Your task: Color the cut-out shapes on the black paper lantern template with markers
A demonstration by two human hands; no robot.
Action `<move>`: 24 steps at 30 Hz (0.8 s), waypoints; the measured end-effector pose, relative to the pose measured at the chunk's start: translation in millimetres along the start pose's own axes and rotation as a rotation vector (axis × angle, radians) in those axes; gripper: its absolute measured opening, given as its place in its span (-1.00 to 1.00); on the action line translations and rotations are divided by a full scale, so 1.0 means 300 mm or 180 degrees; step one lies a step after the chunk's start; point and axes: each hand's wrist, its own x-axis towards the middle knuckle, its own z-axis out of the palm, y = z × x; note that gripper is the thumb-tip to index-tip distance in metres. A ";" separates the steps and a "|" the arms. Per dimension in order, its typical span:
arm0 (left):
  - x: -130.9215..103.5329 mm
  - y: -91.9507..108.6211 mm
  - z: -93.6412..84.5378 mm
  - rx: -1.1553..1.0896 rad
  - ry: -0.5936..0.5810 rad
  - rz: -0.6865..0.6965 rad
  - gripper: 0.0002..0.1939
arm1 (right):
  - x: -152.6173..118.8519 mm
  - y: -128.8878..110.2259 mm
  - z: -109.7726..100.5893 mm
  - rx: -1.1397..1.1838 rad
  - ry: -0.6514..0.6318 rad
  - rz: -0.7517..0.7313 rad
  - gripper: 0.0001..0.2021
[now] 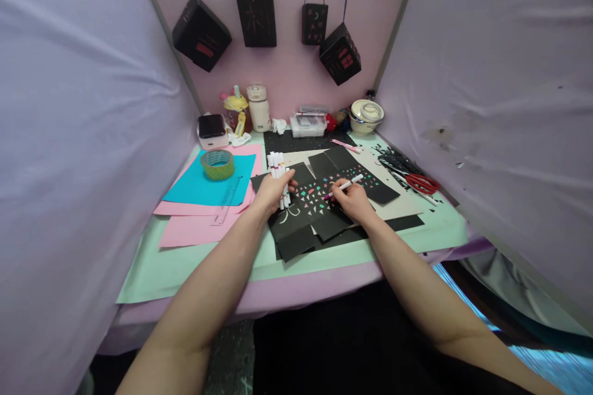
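My right hand (352, 199) is closed around a white marker (351, 182) whose purple tip end points down and left at the black paper. Under both hands lies the black paper cutout (291, 239), a box-like shape with flaps, dotted with small pink, green, white and blue pieces or marks. A white bow-like line shows near its left part. My left hand (277, 191) grips a bundle of white markers (278, 163), held over the left side of the cutout. The exact point where the purple tip meets the paper is too small to tell.
Blue and pink sheets (185, 188) lie at left with a tape roll (217, 165) and a clear ruler (228, 200). Red-handled scissors (421, 184) and black scraps are at right. A bottle (258, 108), plastic case (309, 123) and bowl (365, 116) stand behind. Black paper lanterns (255, 12) hang above.
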 end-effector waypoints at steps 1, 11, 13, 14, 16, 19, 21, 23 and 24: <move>0.001 -0.001 -0.001 -0.0010 -0.0005 0.0000 -0.71 | 0.000 0.000 0.000 -0.0029 0.0036 0.0002 -0.80; -0.002 0.002 0.001 -0.0029 -0.0001 0.0009 -0.72 | -0.002 0.000 0.002 0.0064 -0.0047 -0.0005 -0.77; 0.000 0.001 0.000 -0.0030 -0.0002 0.0004 -0.72 | -0.001 0.002 0.003 0.0073 -0.0051 0.0004 -0.77; 0.001 0.000 -0.001 -0.0030 -0.0007 0.0001 -0.71 | -0.001 0.002 0.003 0.0059 -0.0046 -0.0010 -0.77; 0.001 -0.001 -0.002 -0.0029 -0.0013 0.0008 -0.71 | 0.000 0.004 0.002 0.0004 -0.0020 -0.0051 -0.78; -0.001 0.002 0.000 -0.0003 0.0001 0.0009 -0.72 | -0.001 0.003 0.000 -0.0038 0.0011 -0.0064 -0.78; -0.005 0.006 0.002 0.0011 0.0026 -0.0012 -0.73 | -0.001 0.001 0.000 -0.0007 -0.0015 -0.0052 -0.77; -0.008 0.009 0.005 0.0010 0.0046 -0.0027 -0.73 | -0.002 -0.001 0.000 0.0038 -0.0064 -0.0066 -0.76; -0.009 0.010 0.005 0.0009 0.0053 -0.0028 -0.73 | -0.002 -0.002 0.000 0.0043 -0.0072 -0.0077 -0.75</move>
